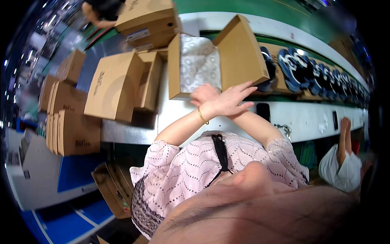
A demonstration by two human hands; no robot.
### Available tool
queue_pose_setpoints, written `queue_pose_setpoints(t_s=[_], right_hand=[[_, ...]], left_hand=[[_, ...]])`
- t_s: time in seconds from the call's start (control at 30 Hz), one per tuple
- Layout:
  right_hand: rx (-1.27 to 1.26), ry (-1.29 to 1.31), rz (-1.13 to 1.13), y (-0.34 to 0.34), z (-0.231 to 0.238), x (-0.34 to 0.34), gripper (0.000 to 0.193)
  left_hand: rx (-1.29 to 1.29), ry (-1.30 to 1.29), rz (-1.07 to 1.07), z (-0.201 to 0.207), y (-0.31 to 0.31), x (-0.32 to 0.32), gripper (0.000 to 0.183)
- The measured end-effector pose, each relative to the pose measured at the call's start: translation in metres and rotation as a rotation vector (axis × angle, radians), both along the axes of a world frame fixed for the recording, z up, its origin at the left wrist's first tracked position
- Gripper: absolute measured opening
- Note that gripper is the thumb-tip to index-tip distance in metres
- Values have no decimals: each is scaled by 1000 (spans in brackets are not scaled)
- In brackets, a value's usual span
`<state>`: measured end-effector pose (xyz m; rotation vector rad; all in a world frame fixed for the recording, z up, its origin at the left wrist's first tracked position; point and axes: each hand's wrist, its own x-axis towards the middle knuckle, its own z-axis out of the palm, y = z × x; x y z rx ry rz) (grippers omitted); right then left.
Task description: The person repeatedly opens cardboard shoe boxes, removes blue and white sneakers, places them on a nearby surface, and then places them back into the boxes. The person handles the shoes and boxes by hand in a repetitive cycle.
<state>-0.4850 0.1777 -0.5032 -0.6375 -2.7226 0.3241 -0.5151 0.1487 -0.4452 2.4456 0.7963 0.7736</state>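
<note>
My forearms cross in front of an open cardboard shoebox (174, 71) on the white table. White patterned tissue paper (199, 61) lies in the box and hides what is under it. Its lid (241, 55) stands raised on the right. My left hand (235, 99), below a gold bangle, reaches over to the right with its fingers spread at the lid's lower edge; whether it touches is unclear. Under that wrist my right hand (205, 93) reaches left to the box's near edge, its fingers partly hidden and blurred.
Closed shoeboxes (109, 85) stand left, with more stacked behind (148, 20). To the right a row of dark blue and white sneakers (289, 69) sits along the line. A black phone (263, 110) and keys (286, 129) lie nearby. Other people are at far left and right.
</note>
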Motion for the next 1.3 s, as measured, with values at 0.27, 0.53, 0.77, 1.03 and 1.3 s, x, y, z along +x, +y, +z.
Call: queue_pose_setpoints(t_s=[0.27, 0.53, 0.77, 1.03, 1.3], right_hand=[[-35, -370, -527, 31, -19, 61, 20], [-161, -391, -374, 14, -14, 46, 19], [95, -150, -257, 23, -61, 46, 24], [-196, 144, -102, 43, -29, 15, 18], [-39, -660, -214, 70, -63, -1, 20]], left_hand=[[268, 287, 848, -52, 3, -123, 48], [168, 334, 928, -58, 26, -94, 84], [-205, -249, 465, -22, 54, -27, 67], [22, -239, 337, -16, 31, 12, 36], [-196, 801, 531, -33, 21, -104, 33]])
